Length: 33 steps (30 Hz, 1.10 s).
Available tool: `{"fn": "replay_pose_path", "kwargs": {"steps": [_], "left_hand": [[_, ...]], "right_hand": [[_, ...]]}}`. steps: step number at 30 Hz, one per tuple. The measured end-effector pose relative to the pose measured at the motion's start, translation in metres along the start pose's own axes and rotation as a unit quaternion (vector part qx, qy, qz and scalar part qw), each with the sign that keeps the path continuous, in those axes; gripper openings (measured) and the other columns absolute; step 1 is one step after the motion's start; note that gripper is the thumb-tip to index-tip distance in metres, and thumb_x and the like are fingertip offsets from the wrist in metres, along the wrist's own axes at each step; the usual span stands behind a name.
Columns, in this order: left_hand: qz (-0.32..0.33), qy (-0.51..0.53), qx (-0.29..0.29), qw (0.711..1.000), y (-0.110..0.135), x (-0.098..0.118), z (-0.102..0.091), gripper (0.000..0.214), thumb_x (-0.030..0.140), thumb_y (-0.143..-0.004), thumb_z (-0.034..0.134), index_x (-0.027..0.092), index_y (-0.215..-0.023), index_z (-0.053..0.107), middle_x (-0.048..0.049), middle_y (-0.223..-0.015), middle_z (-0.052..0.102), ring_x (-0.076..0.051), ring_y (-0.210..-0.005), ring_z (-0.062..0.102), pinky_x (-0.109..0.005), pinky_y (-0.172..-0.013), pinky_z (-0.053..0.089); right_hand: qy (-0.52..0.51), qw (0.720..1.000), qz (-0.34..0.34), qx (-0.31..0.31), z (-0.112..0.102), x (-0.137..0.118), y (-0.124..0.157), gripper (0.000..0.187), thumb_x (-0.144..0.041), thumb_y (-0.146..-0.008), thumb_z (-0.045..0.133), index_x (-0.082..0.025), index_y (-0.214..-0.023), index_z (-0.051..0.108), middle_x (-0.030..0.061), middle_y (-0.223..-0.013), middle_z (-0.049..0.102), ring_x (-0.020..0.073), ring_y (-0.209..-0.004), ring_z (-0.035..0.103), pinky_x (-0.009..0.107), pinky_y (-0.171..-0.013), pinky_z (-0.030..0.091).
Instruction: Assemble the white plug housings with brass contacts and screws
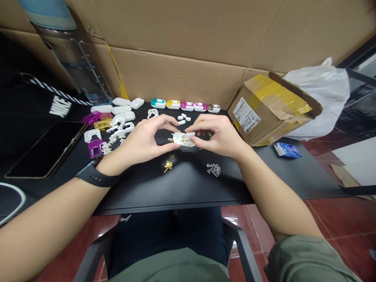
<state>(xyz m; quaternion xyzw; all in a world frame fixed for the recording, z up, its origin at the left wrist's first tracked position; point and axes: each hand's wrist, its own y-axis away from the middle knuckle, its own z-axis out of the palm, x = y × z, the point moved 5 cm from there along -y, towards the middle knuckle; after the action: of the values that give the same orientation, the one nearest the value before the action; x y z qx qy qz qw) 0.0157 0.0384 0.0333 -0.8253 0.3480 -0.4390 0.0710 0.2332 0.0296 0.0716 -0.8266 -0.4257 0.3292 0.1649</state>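
Note:
A small white plastic shell point(179, 139) with gold-coloured metal bits inside is held above the black tabletop. My left hand point(143, 139) grips its left end between thumb and fingers. At the other end, my right hand point(219, 135) pinches the shell, and its fingertips hide part of that side. Just below lie a little heap of gold metal parts point(168, 166) and some thin gold pins point(172, 157). Clear plastic pieces point(214, 169) are piled below my right hand. Beyond the hands sit several small white blocks point(183, 117).
Colored and white capsule-shaped cases point(173, 104) line the back. White shells point(123, 110) and purple frames point(96, 149) lie at left near a phone point(47, 150). A taped cardboard box point(264, 109) and a blue packet point(287, 150) are on the right; a large bottle point(79, 62) stands back left.

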Motion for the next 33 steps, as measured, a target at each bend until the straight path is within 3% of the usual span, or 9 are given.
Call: {"fn": "replay_pose_path", "kwargs": {"steps": [8,20,33], "left_hand": [[0.009,-0.009,0.004,1.000,0.0000,0.0007,-0.0007,0.050,0.048,-0.093,0.086,0.026,-0.133,0.065,-0.0078,-0.124,0.085,-0.032,-0.122,0.082,-0.045,-0.111,0.059],[0.001,-0.037,0.016,0.999,-0.0002,0.0084,-0.0040,0.052,0.053,-0.093,0.086,0.026,-0.133,0.066,-0.0061,-0.122,0.086,-0.034,-0.120,0.082,-0.052,-0.116,0.053],[-0.015,-0.012,0.025,0.999,0.0023,0.0028,-0.0050,0.055,0.055,-0.093,0.087,0.027,-0.135,0.066,-0.0074,-0.127,0.085,-0.034,-0.120,0.081,-0.048,-0.106,0.060]], "right_hand": [[-0.018,1.000,-0.006,-0.004,0.0008,-0.0024,0.0001,0.013,-0.021,-0.099,0.077,-0.019,-0.106,0.087,0.0040,-0.093,0.079,0.0151,-0.080,0.068,0.029,-0.073,0.051],[-0.047,0.999,-0.024,0.008,0.0011,-0.0053,-0.0003,0.012,-0.022,-0.101,0.079,-0.018,-0.108,0.088,0.0045,-0.094,0.079,0.0147,-0.081,0.069,0.029,-0.076,0.054],[-0.067,0.997,-0.012,0.028,0.0004,-0.0039,0.0005,0.016,-0.030,-0.102,0.082,-0.019,-0.112,0.088,0.0049,-0.095,0.081,0.0152,-0.080,0.069,0.030,-0.074,0.055]]}}
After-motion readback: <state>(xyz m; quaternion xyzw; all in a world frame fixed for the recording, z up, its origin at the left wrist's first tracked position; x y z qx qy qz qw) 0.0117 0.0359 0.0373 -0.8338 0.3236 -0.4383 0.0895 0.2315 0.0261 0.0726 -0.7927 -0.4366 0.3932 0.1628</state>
